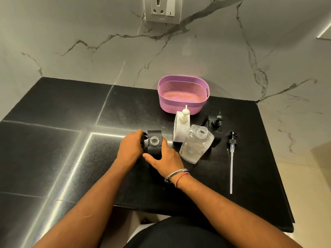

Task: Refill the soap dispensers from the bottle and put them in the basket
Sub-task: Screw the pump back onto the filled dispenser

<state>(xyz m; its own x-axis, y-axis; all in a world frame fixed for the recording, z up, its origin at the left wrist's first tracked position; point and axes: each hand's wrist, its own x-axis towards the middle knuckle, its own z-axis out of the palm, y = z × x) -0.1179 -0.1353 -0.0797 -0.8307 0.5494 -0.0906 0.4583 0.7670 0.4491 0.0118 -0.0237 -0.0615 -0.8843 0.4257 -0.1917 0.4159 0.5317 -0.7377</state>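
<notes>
1. Black polished stone forms the bench (53, 108), crossed by pale seams and backed by a grey-veined marble wall (89, 42) on which a socket plate (162, 9) is mounted.
2. A purple perforated plastic basket (183, 94), oval and open-topped, is set at the back of the bench against the wall.
3. A clear, rounded refill bottle (196, 144), uncapped, is seen just right of the hands, leaning back toward a black dispenser (215, 129) that is largely hidden behind it.
4. A white rectangular dispenser (181, 127) with a cream pump stands upright between the basket and the clear bottle.
5. A black box-shaped dispenser (154, 143) with an open clear neck is enclosed between both hands.
6. The right hand (165, 158) is wrapped loosely round its near right side, fingers partly curled against it.
7. The left hand (131, 146) is closed against its left side, over a small dark part that cannot be identified.
8. A black-headed pump (231, 158) with a long clear tube lies flat, well apart to the right.
</notes>
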